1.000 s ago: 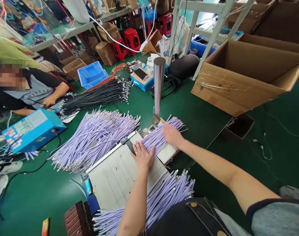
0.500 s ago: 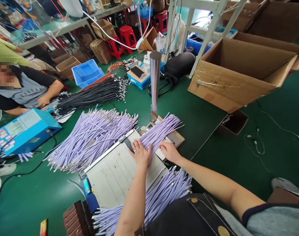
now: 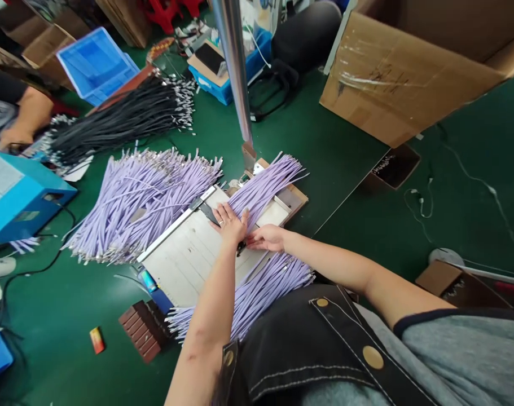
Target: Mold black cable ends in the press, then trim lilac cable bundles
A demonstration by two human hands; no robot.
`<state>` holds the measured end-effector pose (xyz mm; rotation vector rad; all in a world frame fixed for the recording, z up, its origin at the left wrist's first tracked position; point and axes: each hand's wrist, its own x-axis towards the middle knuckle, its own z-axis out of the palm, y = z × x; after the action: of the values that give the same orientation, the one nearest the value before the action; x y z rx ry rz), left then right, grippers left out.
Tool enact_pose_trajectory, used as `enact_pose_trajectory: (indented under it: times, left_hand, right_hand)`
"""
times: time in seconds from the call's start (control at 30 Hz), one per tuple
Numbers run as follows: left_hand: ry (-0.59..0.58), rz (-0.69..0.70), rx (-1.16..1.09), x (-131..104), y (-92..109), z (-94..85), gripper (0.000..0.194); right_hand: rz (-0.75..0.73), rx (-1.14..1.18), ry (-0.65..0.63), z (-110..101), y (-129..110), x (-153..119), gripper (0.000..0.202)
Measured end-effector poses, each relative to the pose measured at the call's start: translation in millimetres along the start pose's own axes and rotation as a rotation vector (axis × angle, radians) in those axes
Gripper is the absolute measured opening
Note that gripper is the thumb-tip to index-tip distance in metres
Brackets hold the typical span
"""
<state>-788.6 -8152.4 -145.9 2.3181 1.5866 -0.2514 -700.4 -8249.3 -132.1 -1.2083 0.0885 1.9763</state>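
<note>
My left hand [image 3: 231, 224] lies with fingers spread on the upper end of a pale board [image 3: 189, 254], against the lower end of a bundle of lilac cables [image 3: 267, 183]. Just right of it, my right hand [image 3: 266, 238] has its fingers stretched out toward the left palm, beside the cable ends; a small dark part shows below the fingertips. The bundle's upper end rests over a wooden piece [image 3: 298, 202]. A large lilac pile [image 3: 134, 206] lies left of the board, and more lilac cables [image 3: 267, 296] lie between the board and my body.
A metal pole [image 3: 235, 67] rises behind the bundle. Black cables [image 3: 125, 115], a blue bin [image 3: 96, 65] and a blue device [image 3: 26, 194] are at the left, near another person's hand [image 3: 26, 115]. A large carton [image 3: 392, 73] stands back right; a brown ridged block [image 3: 141, 331] sits front left.
The view has tilted down and shifted. My right hand has moved left from beside the bundle to next to my left hand, its fingers now straighter.
</note>
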Motion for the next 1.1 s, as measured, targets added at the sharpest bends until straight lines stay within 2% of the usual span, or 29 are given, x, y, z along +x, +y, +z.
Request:
enact_pose_trajectory:
  times: [0.13,0.3,0.57,0.8,0.9,1.0,1.1]
  left_hand:
    - [-0.072,-0.028,-0.024,3,2,-4.1,0.087]
    - [-0.070,-0.031,-0.024,2,3,-5.6,0.087]
    - [0.077,-0.001,0.018,-3,4,2.3,0.084]
    - [0.211,0.040,0.045,-7,3,11.4,0.084]
    - [0.239,0.042,0.049,-8,3,12.6,0.087]
    - [0.233,0.037,0.047,-8,4,13.6,0.088]
    - [0.236,0.036,0.055,-7,3,14.5,0.087]
  right_hand:
    - [0.083,-0.048,-0.030,-4,-6,5,0.024]
    - [0.141,-0.134,-0.057,0,-12,7,0.024]
    - [0.174,-0.172,-0.114,3,-26,7,0.030]
    - [0.123,-0.120,-0.110,-3,-19,-3,0.031]
    - [-0.003,-0.052,-0.019,-32,-20,-20,0.024]
    - [-0.209,0.091,0.125,-82,-37,-39,0.019]
    - [-0.368,0.265,0.225,-128,-61,-46,0.020]
